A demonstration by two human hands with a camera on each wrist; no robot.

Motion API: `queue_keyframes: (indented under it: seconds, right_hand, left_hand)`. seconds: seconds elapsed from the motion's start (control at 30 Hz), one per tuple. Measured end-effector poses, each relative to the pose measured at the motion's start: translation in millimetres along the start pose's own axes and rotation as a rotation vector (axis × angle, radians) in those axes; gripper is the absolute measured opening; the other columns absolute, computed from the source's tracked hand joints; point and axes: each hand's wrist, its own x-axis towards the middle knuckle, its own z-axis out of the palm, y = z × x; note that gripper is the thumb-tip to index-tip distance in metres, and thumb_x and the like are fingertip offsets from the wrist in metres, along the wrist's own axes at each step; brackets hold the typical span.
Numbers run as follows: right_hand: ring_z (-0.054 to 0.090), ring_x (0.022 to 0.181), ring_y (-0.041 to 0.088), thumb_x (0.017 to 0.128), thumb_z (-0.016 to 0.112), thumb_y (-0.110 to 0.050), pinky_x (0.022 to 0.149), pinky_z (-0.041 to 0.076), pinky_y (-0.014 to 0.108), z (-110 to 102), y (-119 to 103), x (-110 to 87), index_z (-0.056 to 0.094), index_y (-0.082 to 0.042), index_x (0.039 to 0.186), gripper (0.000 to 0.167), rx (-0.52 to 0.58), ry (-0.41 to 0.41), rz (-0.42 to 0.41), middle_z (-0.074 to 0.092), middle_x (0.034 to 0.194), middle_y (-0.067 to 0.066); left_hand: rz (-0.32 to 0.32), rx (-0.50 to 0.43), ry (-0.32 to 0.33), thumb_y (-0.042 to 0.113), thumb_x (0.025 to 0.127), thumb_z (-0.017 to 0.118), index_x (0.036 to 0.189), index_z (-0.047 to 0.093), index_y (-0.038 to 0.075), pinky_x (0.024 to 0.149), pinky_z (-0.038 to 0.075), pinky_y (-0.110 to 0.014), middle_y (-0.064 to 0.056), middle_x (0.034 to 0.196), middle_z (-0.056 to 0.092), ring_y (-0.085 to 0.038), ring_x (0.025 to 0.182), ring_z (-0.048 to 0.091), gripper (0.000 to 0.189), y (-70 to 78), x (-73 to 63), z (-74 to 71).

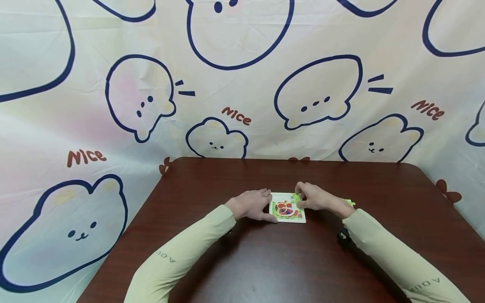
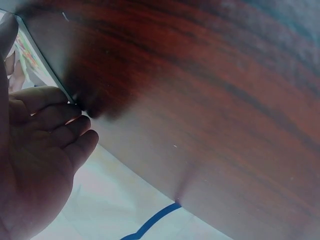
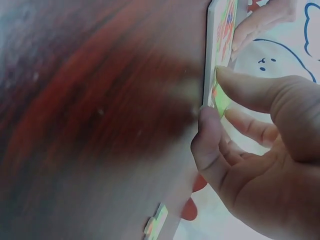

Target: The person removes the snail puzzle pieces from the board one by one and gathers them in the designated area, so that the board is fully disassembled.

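- Pale sleeves [image 1: 185, 252] lie nearest.
- My left hand [image 1: 251, 205] is relaxed, touching the near side of a picture board [image 1: 280, 197].
- My right hand [image 1: 316, 197] pinches a green piece [image 3: 223, 104], likely thin and rigid; best held by its edges.
- Between my hands, that board seems light, stiff; steady its rim.

puzzle board [image 1: 286, 209] on table [image 1: 265, 261] | piece [image 1: 349, 202] right of board | cloth [image 1: 261, 92] behind table
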Motion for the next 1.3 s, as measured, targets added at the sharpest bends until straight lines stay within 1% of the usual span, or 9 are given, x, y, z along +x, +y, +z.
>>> queue_keyframes:
  seconds: [0.17, 0.33, 0.57, 0.73, 0.87, 0.97, 1.07, 1.13, 1.3]
  right_hand:
    - [0.049, 0.08, 0.019, 0.087, 0.075, -0.019, 0.069, 0.043, 0.03, 2, -5, -3.1, 0.056, -0.008, 0.105, 0.029, -0.072, 0.067, -0.022, 0.054, 0.097, 0.008]
    - [0.048, 0.077, 0.018, 0.085, 0.077, -0.019, 0.066, 0.042, 0.029, 3, -8, -4.3, 0.056, -0.008, 0.101, 0.028, -0.109, 0.114, -0.032, 0.056, 0.095, 0.006]
    - [0.049, 0.081, 0.018, 0.087, 0.075, -0.018, 0.069, 0.043, 0.03, 4, -10, -3.3, 0.058, -0.007, 0.108, 0.029, -0.112, 0.113, 0.004, 0.056, 0.099, 0.008]
    - [0.049, 0.084, 0.02, 0.09, 0.071, -0.017, 0.072, 0.044, 0.032, 7, -10, -3.8, 0.055, -0.008, 0.113, 0.03, -0.085, 0.104, 0.009, 0.055, 0.103, 0.01]
    - [0.05, 0.086, 0.02, 0.092, 0.068, -0.013, 0.073, 0.045, 0.032, 10, -8, -5.2, 0.051, -0.008, 0.115, 0.028, -0.077, 0.109, -0.032, 0.056, 0.104, 0.011]
    - [0.051, 0.084, 0.019, 0.093, 0.066, -0.012, 0.073, 0.046, 0.031, 12, -6, -5.6, 0.052, -0.009, 0.113, 0.025, -0.082, 0.13, -0.067, 0.058, 0.102, 0.009]
    - [0.052, 0.079, 0.017, 0.093, 0.065, -0.009, 0.069, 0.045, 0.029, 11, -5, -5.7, 0.054, -0.01, 0.109, 0.019, -0.065, 0.157, -0.089, 0.061, 0.097, 0.007]
    - [0.052, 0.074, 0.016, 0.093, 0.064, -0.008, 0.064, 0.045, 0.028, 9, -6, -5.5, 0.056, -0.011, 0.105, 0.014, -0.032, 0.171, -0.091, 0.063, 0.092, 0.005]
    - [0.053, 0.066, 0.015, 0.094, 0.062, -0.009, 0.056, 0.046, 0.027, 3, -7, -7.3, 0.057, -0.012, 0.101, 0.009, 0.056, 0.171, -0.051, 0.064, 0.087, 0.005]
  left_hand:
    - [0.001, 0.001, 0.001, 0.082, 0.083, 0.044, 0.152, 0.036, 0.011, 0.12, 0.03, -0.036, -0.009, 0.161, 0.031, -0.021, 0.15, 0.028, 0.1, 0.1, -0.2, -0.6]
    - [0.001, -0.006, -0.001, 0.082, 0.082, 0.045, 0.153, 0.036, 0.011, 0.12, 0.03, -0.036, -0.009, 0.161, 0.031, -0.021, 0.15, 0.028, 0.1, 0.2, 0.2, -0.6]
    - [-0.003, -0.006, 0.001, 0.082, 0.083, 0.045, 0.153, 0.036, 0.011, 0.12, 0.03, -0.037, -0.009, 0.161, 0.03, -0.021, 0.15, 0.028, 0.1, 0.0, 0.2, -1.5]
    - [-0.006, -0.008, 0.002, 0.081, 0.083, 0.045, 0.152, 0.036, 0.012, 0.119, 0.031, -0.037, -0.01, 0.161, 0.031, -0.021, 0.15, 0.028, 0.099, 0.0, -0.4, -1.7]
    - [-0.003, -0.01, 0.006, 0.081, 0.083, 0.046, 0.152, 0.036, 0.011, 0.119, 0.031, -0.037, -0.01, 0.161, 0.031, -0.021, 0.15, 0.029, 0.098, 0.8, -0.9, -1.0]
    - [-0.003, -0.008, 0.005, 0.081, 0.083, 0.045, 0.152, 0.036, 0.011, 0.119, 0.031, -0.036, -0.01, 0.161, 0.031, -0.021, 0.15, 0.029, 0.099, 1.6, -1.1, -0.4]
    - [-0.007, -0.01, 0.002, 0.082, 0.083, 0.045, 0.153, 0.036, 0.012, 0.119, 0.031, -0.036, -0.009, 0.161, 0.031, -0.02, 0.15, 0.029, 0.099, 1.8, -1.2, -0.1]
    - [-0.009, -0.007, 0.003, 0.082, 0.083, 0.046, 0.153, 0.036, 0.012, 0.119, 0.031, -0.036, -0.009, 0.161, 0.031, -0.02, 0.15, 0.029, 0.099, 1.8, -1.0, -0.5]
    - [-0.007, -0.005, 0.0, 0.082, 0.083, 0.045, 0.153, 0.035, 0.011, 0.119, 0.031, -0.036, -0.009, 0.161, 0.03, -0.02, 0.15, 0.028, 0.1, 1.4, -0.7, -1.3]
